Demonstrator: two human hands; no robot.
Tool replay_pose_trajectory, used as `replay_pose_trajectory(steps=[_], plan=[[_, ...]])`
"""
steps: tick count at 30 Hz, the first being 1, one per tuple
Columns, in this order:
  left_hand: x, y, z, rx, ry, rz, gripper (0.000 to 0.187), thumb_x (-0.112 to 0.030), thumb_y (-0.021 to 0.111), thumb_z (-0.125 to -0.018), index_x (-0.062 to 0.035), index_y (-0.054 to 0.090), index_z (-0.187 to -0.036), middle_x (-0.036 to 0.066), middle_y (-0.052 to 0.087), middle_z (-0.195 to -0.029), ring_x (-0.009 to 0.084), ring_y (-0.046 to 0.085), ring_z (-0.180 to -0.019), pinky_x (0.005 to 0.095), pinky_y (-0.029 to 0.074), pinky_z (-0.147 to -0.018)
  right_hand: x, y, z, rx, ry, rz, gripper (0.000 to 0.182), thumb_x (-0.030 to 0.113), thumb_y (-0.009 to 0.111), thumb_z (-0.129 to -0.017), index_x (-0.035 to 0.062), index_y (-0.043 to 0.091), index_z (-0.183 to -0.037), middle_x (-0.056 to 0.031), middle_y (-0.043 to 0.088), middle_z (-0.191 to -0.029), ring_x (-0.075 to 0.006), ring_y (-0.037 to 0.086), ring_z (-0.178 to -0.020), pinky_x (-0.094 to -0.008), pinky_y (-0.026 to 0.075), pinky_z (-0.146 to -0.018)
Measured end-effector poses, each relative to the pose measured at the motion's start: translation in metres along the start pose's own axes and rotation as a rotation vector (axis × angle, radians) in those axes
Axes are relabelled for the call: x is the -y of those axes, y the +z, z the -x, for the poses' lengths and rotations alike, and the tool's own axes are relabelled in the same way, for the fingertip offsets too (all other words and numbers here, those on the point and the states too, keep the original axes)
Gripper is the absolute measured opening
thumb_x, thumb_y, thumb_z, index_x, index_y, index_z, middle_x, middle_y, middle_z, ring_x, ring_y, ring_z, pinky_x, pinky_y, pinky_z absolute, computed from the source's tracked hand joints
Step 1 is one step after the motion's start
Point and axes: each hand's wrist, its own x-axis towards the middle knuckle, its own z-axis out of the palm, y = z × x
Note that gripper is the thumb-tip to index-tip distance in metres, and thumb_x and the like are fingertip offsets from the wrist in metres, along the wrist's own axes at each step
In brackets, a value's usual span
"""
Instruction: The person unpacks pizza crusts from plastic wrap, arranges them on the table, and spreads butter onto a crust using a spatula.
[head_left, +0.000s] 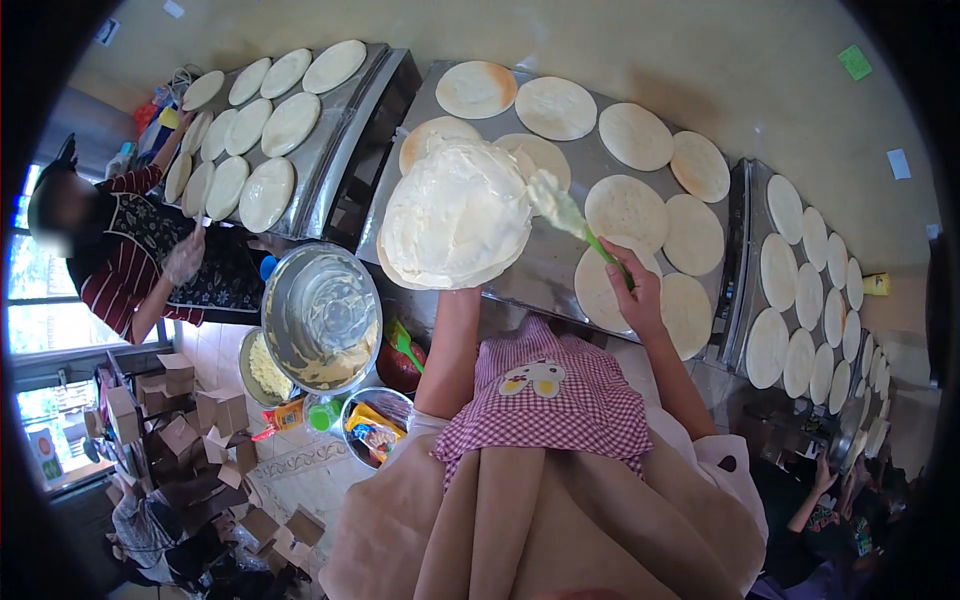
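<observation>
My left hand (459, 303) props up a round flatbread (455, 215) from below, and its fingers are hidden under the bread. A thick, uneven layer of white cream covers the top of that bread. Fingers wrapped round the handle, my right hand (636, 290) grips a green spatula (592, 238). Its blade is loaded with the same cream and points toward the bread, just right of its edge. Beneath both hands lies a metal griddle (525, 291) with several plain flatbreads (627, 213), some browned in patches.
Left of me stands a large metal bowl (322, 318) smeared with cream, beside a bowl of yellow shreds (265, 368). Another green spatula (404, 343) rests at a dark red bowl. More griddles (318, 200) flank mine. A co-worker (150, 240) stands left; cardboard boxes (225, 410) are behind.
</observation>
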Motion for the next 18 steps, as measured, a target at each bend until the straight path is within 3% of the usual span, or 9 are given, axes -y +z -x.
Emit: replay_pose_trajectory(steps=[2, 5, 8, 11, 17, 18], plan=[[0.002, 0.001, -0.003, -0.003, -0.006, -0.005, 0.061, -0.052, 0.038, -0.093, -0.0127, 0.035, -0.14, 0.012, 0.046, -0.136, 0.0292, 0.047, -0.121, 0.0469, 0.041, -0.1, 0.011, 0.005, -0.008, -0.023, -0.19, 0.017, 0.036, 0.009, 0.059, -0.085, 0.0174, 0.062, -0.12, -0.0022, 0.06, -0.07, -0.0113, 0.048, -0.049, -0.0252, 0.038, -0.048], [0.004, 0.001, 0.001, -0.005, -0.019, -0.016, 0.061, -0.052, 0.038, -0.093, -0.0127, 0.035, -0.14, 0.012, 0.045, -0.136, 0.0292, 0.047, -0.122, 0.047, 0.041, -0.1, 0.023, 0.002, -0.026, 0.06, -0.431, 0.44, 0.032, 0.005, 0.058, -0.086, 0.0105, 0.062, -0.117, -0.0033, 0.063, -0.077, -0.009, 0.048, -0.053, -0.025, 0.038, -0.049], [0.005, 0.001, 0.003, -0.006, -0.019, -0.025, 0.061, -0.052, 0.038, -0.093, -0.0128, 0.034, -0.14, 0.012, 0.045, -0.136, 0.0293, 0.047, -0.122, 0.0471, 0.04, -0.1, 0.008, 0.006, -0.043, -0.06, -0.493, 0.419, 0.033, 0.005, 0.059, -0.085, 0.0122, 0.063, -0.117, -0.0038, 0.056, -0.067, -0.0112, 0.046, -0.051, -0.0266, 0.038, -0.049], [0.003, 0.0, 0.006, -0.014, -0.011, -0.032, 0.061, -0.052, 0.037, -0.093, -0.0128, 0.034, -0.14, 0.012, 0.045, -0.136, 0.0293, 0.047, -0.122, 0.0472, 0.04, -0.1, 0.004, 0.008, -0.044, -0.084, -0.299, 0.189, 0.034, 0.011, 0.06, -0.086, 0.0186, 0.062, -0.119, -0.0021, 0.048, -0.06, -0.0111, 0.04, -0.05, -0.0284, 0.037, -0.048], [-0.005, -0.004, 0.012, -0.032, 0.01, -0.045, 0.061, -0.052, 0.037, -0.093, -0.0128, 0.034, -0.14, 0.012, 0.044, -0.137, 0.0294, 0.046, -0.122, 0.0474, 0.04, -0.101, -0.017, 0.011, -0.034, 0.206, 0.276, -0.473, 0.026, 0.013, 0.054, -0.093, 0.0095, 0.061, -0.118, 0.0067, 0.043, -0.063, -0.0032, 0.035, -0.057, -0.02, 0.032, -0.053], [-0.001, -0.005, 0.019, -0.034, 0.009, -0.049, 0.061, -0.052, 0.037, -0.093, -0.0128, 0.034, -0.14, 0.012, 0.044, -0.137, 0.0294, 0.046, -0.123, 0.0475, 0.04, -0.101, -0.017, 0.011, -0.034, 0.176, 0.268, -0.484, 0.026, 0.013, 0.054, -0.093, 0.0092, 0.06, -0.118, 0.0072, 0.043, -0.064, -0.0032, 0.036, -0.058, -0.0197, 0.032, -0.053]])
